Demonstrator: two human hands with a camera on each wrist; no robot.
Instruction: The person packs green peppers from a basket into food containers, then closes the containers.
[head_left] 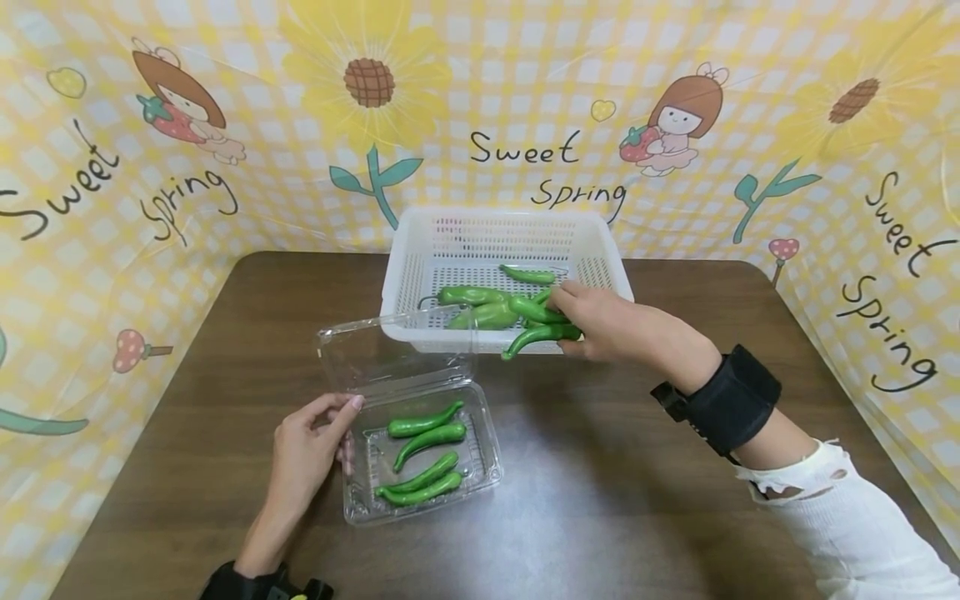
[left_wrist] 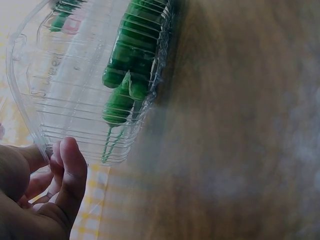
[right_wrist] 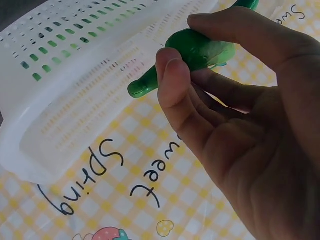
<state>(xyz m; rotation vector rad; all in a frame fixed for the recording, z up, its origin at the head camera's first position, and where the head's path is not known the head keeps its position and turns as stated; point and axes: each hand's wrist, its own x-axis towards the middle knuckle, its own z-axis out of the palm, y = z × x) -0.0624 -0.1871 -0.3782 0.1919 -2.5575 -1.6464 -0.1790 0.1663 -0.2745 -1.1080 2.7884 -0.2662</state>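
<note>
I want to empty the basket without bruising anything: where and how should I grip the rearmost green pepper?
Probably pinch the rearmost pepper across its middle, coming from above. It lies lengthwise along the basket's back wall, its upper side uncovered, and the surrounding walls make a sideways approach look awkward.

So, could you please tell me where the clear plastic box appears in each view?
Head: the clear plastic box is in the lower middle, slightly left of centre, lid open.
Left wrist: upper left, with green peppers visible through it.
Right wrist: not in it; the white basket fills the upper left.
Shared landmark: the yellow checked cloth, visible in all three views.
</note>
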